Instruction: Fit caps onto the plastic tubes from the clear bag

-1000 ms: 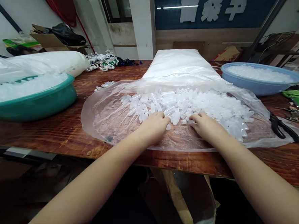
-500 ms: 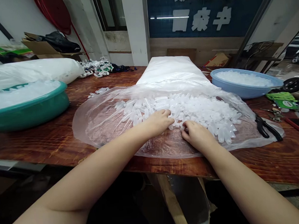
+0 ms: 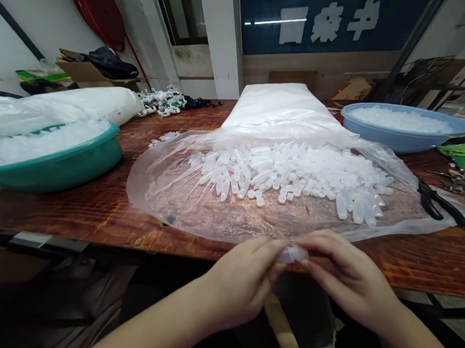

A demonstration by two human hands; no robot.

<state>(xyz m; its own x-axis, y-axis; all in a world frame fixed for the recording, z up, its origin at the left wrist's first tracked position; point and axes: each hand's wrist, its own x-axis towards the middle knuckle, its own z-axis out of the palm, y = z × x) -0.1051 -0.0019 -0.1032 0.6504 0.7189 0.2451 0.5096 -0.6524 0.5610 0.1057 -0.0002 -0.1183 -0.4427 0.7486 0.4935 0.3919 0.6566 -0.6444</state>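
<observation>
In front of the table edge, my left hand [image 3: 244, 275] and my right hand [image 3: 347, 274] meet fingertip to fingertip. Pinched between them is a small translucent plastic bottle [image 3: 291, 254], partly covered by the fingers; whether a cap sits on it cannot be made out. Just beyond, a clear plastic bag [image 3: 219, 222] lies spread on the wooden table. On it rests a loose heap of small translucent bottles [image 3: 360, 208] and short round caps [image 3: 260, 199]. The heap is thickest at the right.
A teal basin [image 3: 59, 171] full of translucent pieces stands left, a blue basin [image 3: 404, 141] right. Behind the heap lies a stuffed white sack [image 3: 275, 103]. Black-handled scissors [image 3: 435, 203] rest on the bag's right side. A box [image 3: 281, 323] sits below the table edge.
Both hands have drawn back from the heap to the table's front edge and come together, now with a small bottle between them. The view has swung slightly left.
</observation>
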